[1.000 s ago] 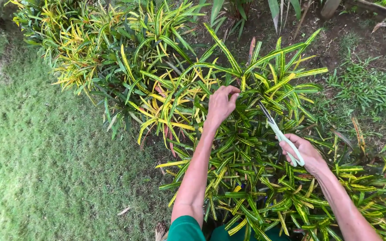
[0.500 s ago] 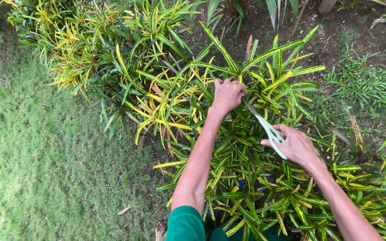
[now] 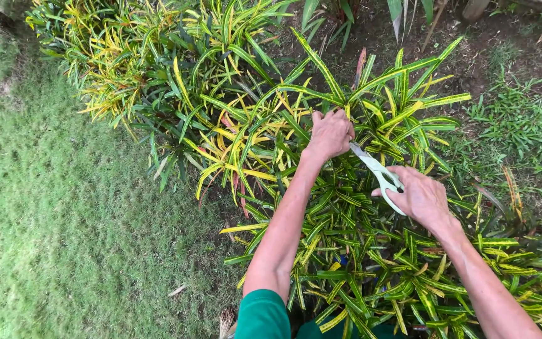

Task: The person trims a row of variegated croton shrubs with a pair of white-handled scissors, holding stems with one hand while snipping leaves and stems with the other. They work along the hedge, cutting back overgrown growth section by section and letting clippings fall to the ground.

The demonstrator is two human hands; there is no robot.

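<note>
A low shrub [image 3: 359, 251] with long green and yellow striped leaves fills the middle of the view. My left hand [image 3: 329, 133] is closed around a bunch of its leaves near the top of the plant. My right hand [image 3: 420, 196] grips a pair of pale-handled scissors [image 3: 379, 174]. The blades point up and left, and their tips reach right under my left hand. Whether the blades are open is hidden by the leaves and my left hand.
Short green lawn [image 3: 51, 238] covers the left side. More striped shrubs [image 3: 152, 69] stand at the upper left. Dark bare soil [image 3: 522, 56] with small weeds lies at the upper right.
My right hand has brought the scissors left and up, from apart in the foliage to just under my left hand. The left hand keeps its grip on the leaves.
</note>
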